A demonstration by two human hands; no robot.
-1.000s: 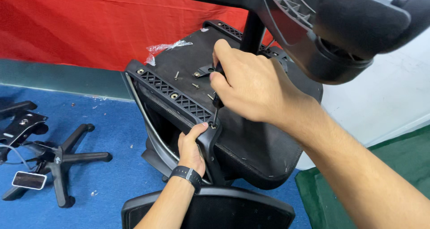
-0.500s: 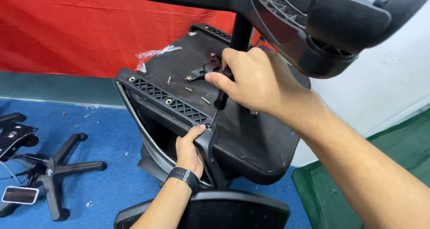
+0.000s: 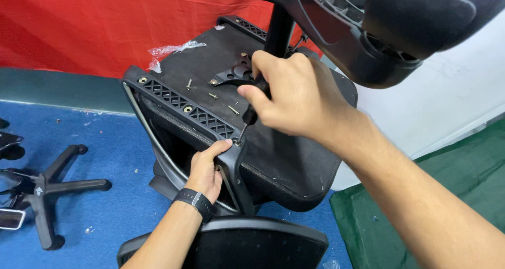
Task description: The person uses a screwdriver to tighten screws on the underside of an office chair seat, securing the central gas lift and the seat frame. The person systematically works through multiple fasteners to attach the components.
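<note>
An upturned black office chair seat (image 3: pixel 284 158) lies in front of me, its fabric underside facing up. My right hand (image 3: pixel 294 95) grips a black screwdriver (image 3: pixel 248 119) whose tip rests on a screw at the near corner of the black plastic frame (image 3: pixel 184 111). My left hand (image 3: pixel 206 169), with a dark wristband, clasps that frame corner just below the screwdriver tip. Several loose screws (image 3: pixel 213 96) lie on the seat underside near a metal bracket (image 3: pixel 234 74).
A black armrest part (image 3: pixel 410 27) looms at the top right. A black chair back (image 3: pixel 247 245) sits at the bottom. A star-shaped chair base (image 3: pixel 47 187) lies on the blue floor (image 3: pixel 105 158) at left. Red cloth (image 3: pixel 79 27) hangs behind; green mat (image 3: pixel 368 232) at right.
My right hand has moved from the middle of the seat down to the near frame corner with the screwdriver tip on the screw. The view has shifted closer.
</note>
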